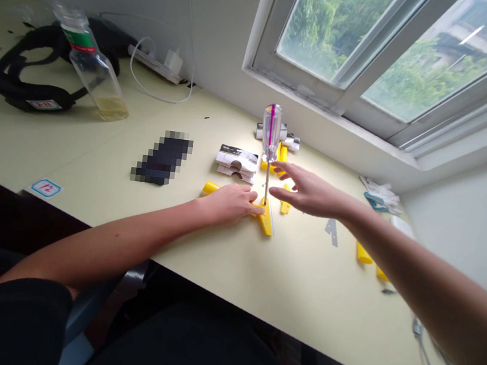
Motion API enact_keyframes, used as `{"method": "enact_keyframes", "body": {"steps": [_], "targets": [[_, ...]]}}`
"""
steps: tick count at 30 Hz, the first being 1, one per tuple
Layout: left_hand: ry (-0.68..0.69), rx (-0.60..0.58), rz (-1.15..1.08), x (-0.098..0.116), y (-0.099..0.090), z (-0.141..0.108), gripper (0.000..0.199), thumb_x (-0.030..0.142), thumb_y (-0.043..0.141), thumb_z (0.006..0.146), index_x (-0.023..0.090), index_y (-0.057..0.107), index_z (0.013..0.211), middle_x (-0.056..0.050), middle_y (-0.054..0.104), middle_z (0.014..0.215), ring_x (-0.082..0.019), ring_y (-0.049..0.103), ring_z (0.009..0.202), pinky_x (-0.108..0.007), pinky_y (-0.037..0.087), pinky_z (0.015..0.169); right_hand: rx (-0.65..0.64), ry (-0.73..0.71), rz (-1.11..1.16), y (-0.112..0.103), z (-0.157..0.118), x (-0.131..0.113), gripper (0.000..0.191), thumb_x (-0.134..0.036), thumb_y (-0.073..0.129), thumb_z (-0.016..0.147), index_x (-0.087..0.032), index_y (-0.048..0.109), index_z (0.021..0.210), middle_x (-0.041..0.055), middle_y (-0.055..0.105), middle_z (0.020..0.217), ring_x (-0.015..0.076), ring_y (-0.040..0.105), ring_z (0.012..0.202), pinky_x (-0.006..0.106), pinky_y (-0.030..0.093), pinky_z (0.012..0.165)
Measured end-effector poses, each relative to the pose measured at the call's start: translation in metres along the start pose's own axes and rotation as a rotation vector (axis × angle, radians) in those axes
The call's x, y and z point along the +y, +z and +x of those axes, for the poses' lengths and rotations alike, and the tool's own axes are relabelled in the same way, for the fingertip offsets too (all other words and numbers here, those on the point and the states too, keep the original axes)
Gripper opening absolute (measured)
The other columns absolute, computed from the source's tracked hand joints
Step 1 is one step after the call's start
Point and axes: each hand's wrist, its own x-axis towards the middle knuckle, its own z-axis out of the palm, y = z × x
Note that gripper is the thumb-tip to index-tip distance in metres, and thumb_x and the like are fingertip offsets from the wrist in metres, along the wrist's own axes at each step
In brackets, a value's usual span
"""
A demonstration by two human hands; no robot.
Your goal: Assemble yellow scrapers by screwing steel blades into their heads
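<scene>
My left hand is closed over the handle of a yellow scraper lying on the table, its fingers by the scraper head. A screwdriver with a clear handle and a purple stripe stands upright, its tip on the scraper head. Just right of the shaft, my right hand is open with thumb and fingers apart, apparently holding nothing. Beside it lies a small yellow plastic piece. Farther right is a flat grey metal piece. My left hand hides part of the scraper's handle.
Small white-and-black boxes stand behind my left hand. A dark pixelated rectangle lies to their left. Farther left are a bottle with some liquid, a black strapped device and a power strip. Yellow handles lie beyond my right forearm.
</scene>
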Motion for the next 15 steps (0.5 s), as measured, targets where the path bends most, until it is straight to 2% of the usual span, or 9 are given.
{"method": "enact_keyframes", "body": {"steps": [3, 5, 9, 12, 14, 15], "targets": [[-0.013, 0.002, -0.026, 0.001, -0.001, 0.000, 0.039, 0.018, 0.049, 0.095, 0.032, 0.064, 0.128, -0.008, 0.062, 0.100, -0.022, 0.056, 0.094, -0.029, 0.040, 0.071, 0.019, -0.011, 0.036, 0.017, 0.016, -0.006, 0.057, -0.054, 0.058, 0.083, -0.018, 0.055, 0.127, 0.0161, 0.062, 0.125, 0.0349, 0.059, 0.115, 0.054, 0.048, 0.097], [-0.026, 0.005, -0.040, 0.001, -0.002, 0.001, 0.037, 0.020, 0.049, 0.096, 0.033, 0.065, 0.127, -0.007, 0.063, 0.098, -0.022, 0.056, 0.095, -0.030, 0.040, 0.073, 0.066, -0.010, 0.152, 0.022, 0.021, -0.006, 0.063, -0.055, 0.063, 0.081, -0.019, 0.052, 0.131, 0.0146, 0.061, 0.126, 0.0339, 0.059, 0.114, 0.052, 0.050, 0.095], [-0.003, -0.001, -0.013, 0.001, -0.003, 0.001, 0.040, 0.014, 0.050, 0.094, 0.031, 0.064, 0.127, -0.007, 0.062, 0.093, -0.020, 0.054, 0.086, -0.029, 0.038, 0.068, 0.192, -0.085, 0.462, 0.015, 0.019, -0.002, 0.098, -0.055, 0.072, 0.074, -0.028, 0.019, 0.152, 0.0130, 0.045, 0.146, 0.0312, 0.052, 0.127, 0.046, 0.052, 0.093], [0.004, -0.005, 0.009, 0.001, -0.002, 0.001, 0.040, 0.013, 0.048, 0.094, 0.031, 0.064, 0.126, -0.007, 0.061, 0.093, -0.019, 0.053, 0.084, -0.029, 0.036, 0.066, 0.264, -0.250, 0.481, 0.001, 0.017, -0.014, 0.117, -0.052, 0.078, 0.068, -0.037, 0.001, 0.154, 0.0104, 0.034, 0.153, 0.0310, 0.046, 0.133, 0.044, 0.050, 0.096], [0.012, -0.003, 0.020, 0.000, -0.001, 0.000, 0.041, 0.013, 0.046, 0.094, 0.031, 0.064, 0.126, -0.007, 0.060, 0.093, -0.020, 0.053, 0.084, -0.030, 0.036, 0.067, 0.319, -0.328, 0.388, -0.006, 0.021, -0.030, 0.115, -0.051, 0.080, 0.067, -0.037, 0.007, 0.154, 0.0088, 0.039, 0.149, 0.0311, 0.049, 0.130, 0.044, 0.048, 0.096], [0.017, 0.000, 0.025, 0.000, -0.001, 0.000, 0.042, 0.012, 0.046, 0.094, 0.032, 0.064, 0.127, -0.007, 0.060, 0.094, -0.020, 0.053, 0.084, -0.030, 0.036, 0.067, 0.349, -0.341, 0.326, -0.009, 0.025, -0.039, 0.106, -0.051, 0.078, 0.069, -0.035, 0.016, 0.153, 0.0083, 0.046, 0.142, 0.0304, 0.052, 0.124, 0.044, 0.048, 0.095]]}}
